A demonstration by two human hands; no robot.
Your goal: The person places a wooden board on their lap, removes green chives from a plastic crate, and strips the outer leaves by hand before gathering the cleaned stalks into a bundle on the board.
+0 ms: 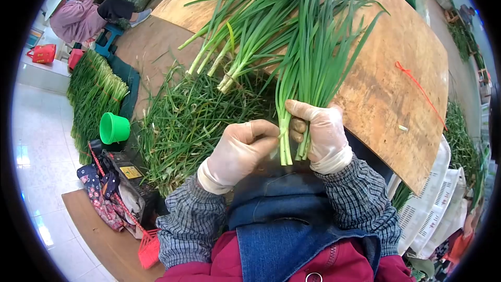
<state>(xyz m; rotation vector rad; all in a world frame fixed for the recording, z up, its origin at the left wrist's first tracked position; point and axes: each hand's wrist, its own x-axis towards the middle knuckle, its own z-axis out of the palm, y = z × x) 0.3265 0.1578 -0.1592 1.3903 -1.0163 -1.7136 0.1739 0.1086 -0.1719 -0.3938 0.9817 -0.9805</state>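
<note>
My right hand [321,133], in a thin whitish glove, is closed around a bunch of garlic chives [318,52]. Their pale stalk ends point down toward me, and the long green leaves lie over the wooden board. My left hand [240,151], gloved too, is pinched at the lower stalks of the same bunch, on its left side; its fingertips are partly hidden. More garlic chives [242,60] lie to the left along the board's edge, stalks overhanging. One small group there looks tied near its base.
Loose leaf trimmings [193,115] are heaped left of the board [386,78]. A red tie [417,89] lies on the board. Left are a green bucket [115,128], stacked chives [94,96] and a black box [133,175]. A seated person [78,18] is at upper left.
</note>
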